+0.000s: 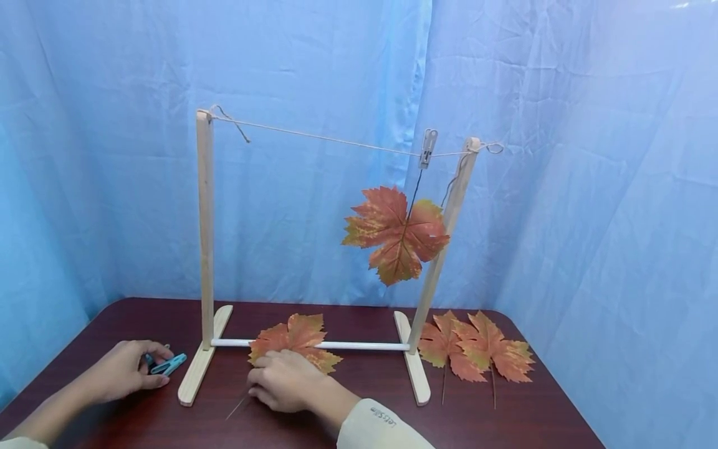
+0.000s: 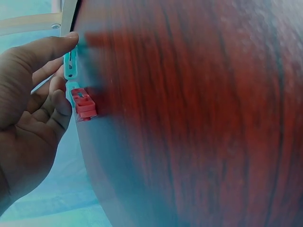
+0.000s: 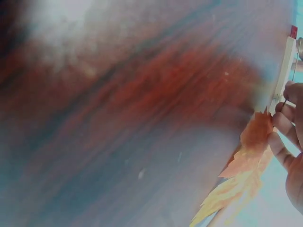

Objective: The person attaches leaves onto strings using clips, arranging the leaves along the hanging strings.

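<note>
My left hand (image 1: 126, 371) is at the table's left side, its thumb and fingers pinching a light-blue clothespin (image 1: 169, 364). In the left wrist view that clothespin (image 2: 70, 65) lies beneath the thumb tip, and a red clothespin (image 2: 85, 105) is close below the fingers. My right hand (image 1: 288, 380) holds an orange-red artificial leaf (image 1: 297, 333) by its thin stem (image 1: 238, 406), over the stand's white crossbar (image 1: 364, 345). From the string (image 1: 314, 136) hangs another leaf (image 1: 401, 237), its stem clipped by a grey clothespin (image 1: 428, 149).
The wooden stand has a left post (image 1: 205, 231) and a right post (image 1: 449, 243) on flat feet. Two more leaves (image 1: 502, 349) overlap on the dark red table (image 1: 477, 424) beyond the right foot. Blue cloth (image 1: 308, 62) hangs behind.
</note>
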Tool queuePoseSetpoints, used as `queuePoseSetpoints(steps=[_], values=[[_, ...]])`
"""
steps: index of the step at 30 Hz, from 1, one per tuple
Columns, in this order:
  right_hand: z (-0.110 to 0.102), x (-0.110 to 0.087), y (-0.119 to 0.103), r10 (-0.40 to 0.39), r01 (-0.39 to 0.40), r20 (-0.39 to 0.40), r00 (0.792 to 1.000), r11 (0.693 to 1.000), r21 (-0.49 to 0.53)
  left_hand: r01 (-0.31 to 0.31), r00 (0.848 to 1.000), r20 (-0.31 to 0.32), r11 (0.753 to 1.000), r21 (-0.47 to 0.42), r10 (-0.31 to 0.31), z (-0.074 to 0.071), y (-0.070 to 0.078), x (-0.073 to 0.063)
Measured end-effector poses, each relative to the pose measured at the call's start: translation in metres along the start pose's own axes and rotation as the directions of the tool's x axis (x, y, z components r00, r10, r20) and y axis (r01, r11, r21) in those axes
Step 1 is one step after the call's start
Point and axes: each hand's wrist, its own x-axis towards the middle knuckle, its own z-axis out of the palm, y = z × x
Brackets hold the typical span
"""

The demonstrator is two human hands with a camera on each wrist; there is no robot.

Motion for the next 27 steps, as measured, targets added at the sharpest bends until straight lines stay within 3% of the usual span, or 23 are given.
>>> queuePoseSetpoints(steps=[14, 27], values=[[-0.001, -0.008, 0.01, 0.0, 0.007, -0.056, 0.998, 0.993, 0.12, -0.001, 0.998, -0.061, 1.0, -0.01, 0.001, -0.002, 0.006, -0.006], [-0.009, -0.017, 0.023, 0.067, -0.048, -0.112, 0.991, 0.985, 0.164, -0.006, 0.99, -0.138, 0.999, 0.034, 0.011, -0.008, 0.017, -0.005]])
